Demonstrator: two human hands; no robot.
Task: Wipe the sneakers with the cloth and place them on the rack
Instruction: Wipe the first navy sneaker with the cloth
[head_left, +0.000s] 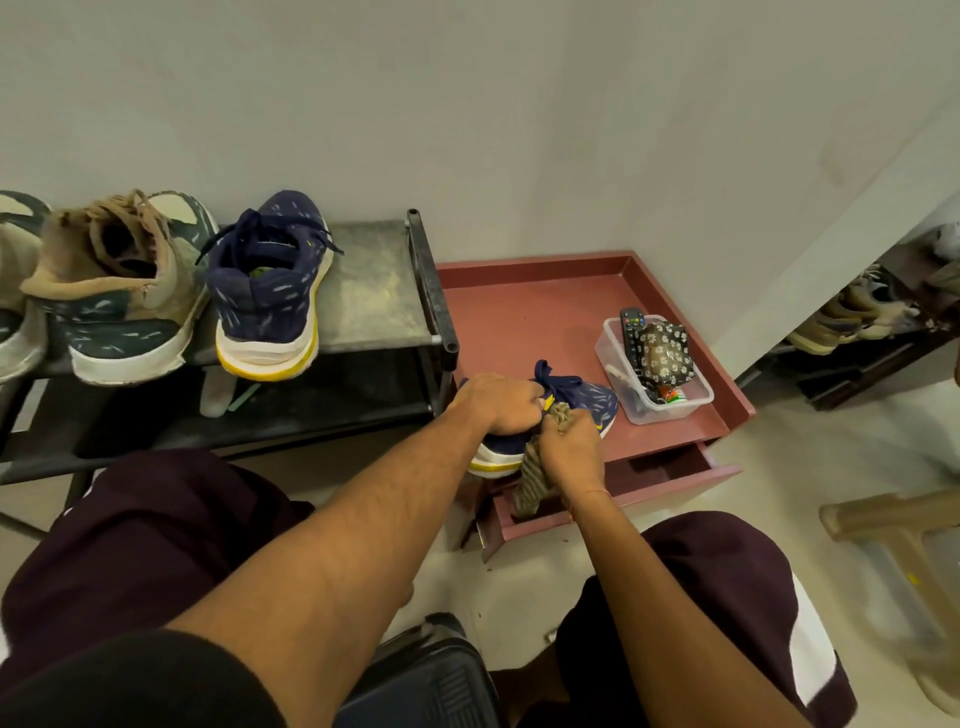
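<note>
A navy sneaker with a yellow-edged white sole lies on the front of the reddish cabinet top. My left hand grips it around the collar. My right hand holds a brown striped cloth against the sneaker's side; the cloth's end hangs down over the drawer. The matching navy sneaker stands heel toward me on the top shelf of the black rack, at the left.
A tan and green sneaker and part of another stand left of the navy one on the rack. A clear plastic box with a remote and pouch sits on the cabinet. The cabinet drawer is open. A beige stool stands right.
</note>
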